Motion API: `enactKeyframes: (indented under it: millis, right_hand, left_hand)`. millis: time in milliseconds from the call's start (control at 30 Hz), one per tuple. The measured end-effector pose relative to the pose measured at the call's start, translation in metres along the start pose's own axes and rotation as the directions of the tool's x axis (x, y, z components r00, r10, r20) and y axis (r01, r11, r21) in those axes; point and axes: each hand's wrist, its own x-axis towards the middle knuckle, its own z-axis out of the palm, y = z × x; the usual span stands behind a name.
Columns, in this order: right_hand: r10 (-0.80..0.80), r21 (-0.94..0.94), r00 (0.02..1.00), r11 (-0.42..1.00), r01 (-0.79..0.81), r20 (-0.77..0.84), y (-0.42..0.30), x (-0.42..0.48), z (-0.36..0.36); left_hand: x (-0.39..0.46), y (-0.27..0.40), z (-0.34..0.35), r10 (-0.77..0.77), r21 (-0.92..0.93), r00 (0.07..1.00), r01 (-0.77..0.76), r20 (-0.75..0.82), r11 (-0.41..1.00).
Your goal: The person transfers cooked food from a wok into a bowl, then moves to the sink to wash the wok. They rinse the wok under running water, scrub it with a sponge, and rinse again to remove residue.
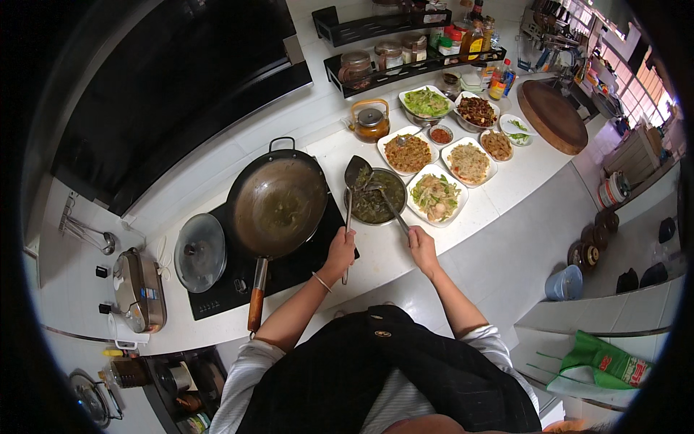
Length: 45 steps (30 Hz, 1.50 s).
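My left hand [340, 250] is closed round the handle of a wok spatula [358, 169], whose dark blade is over a round metal bowl [403, 209] of dark green cooked vegetables [374, 202]. My right hand [422, 244] grips the handle of a metal utensil [394, 209]; its head is among the vegetables, close to the spatula blade. Left of the bowl, a wok [279, 203] with a wooden handle sits on the black cooktop [320, 255], with a little greenish liquid and scraps inside. A glass lid [200, 252] lies at the cooktop's left.
White plates of food, including noodles [469, 161] and a minced dish [407, 153], stand right of the bowl. Behind are a glass teapot [371, 123] and a wall rack [417, 65] of jars. A round wooden chopping board [552, 116] lies far right, a rice cooker [138, 293] far left.
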Motion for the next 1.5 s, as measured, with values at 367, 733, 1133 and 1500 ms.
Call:
enactKeyframes:
  millis: [367, 733, 1133, 1500]
  right_hand:
    - [0.031, 0.162, 0.999, 0.986, -0.024, -0.042, -0.016, -0.011, 0.0]
    - [0.011, 0.137, 0.999, 0.991, -0.004, -0.051, -0.021, -0.023, -0.001]
    - [-0.015, 0.022, 0.995, 1.0, 0.017, -0.102, -0.018, -0.026, -0.008]
    - [-0.089, -0.074, 0.99, 0.994, 0.081, -0.112, 0.005, 0.001, 0.013]
  left_hand:
    - [-0.012, 0.003, 0.015, -0.1, 0.087, 0.995, 0.098, 0.018, 0.991]
    - [-0.001, 0.003, 0.008, 0.016, 0.124, 1.0, -0.014, -0.013, 0.992]
    - [0.013, -0.02, 0.002, 0.29, 0.374, 0.953, -0.239, -0.085, 0.896]
    - [-0.017, 0.006, 0.011, 0.324, 0.317, 0.93, -0.259, -0.174, 0.912]
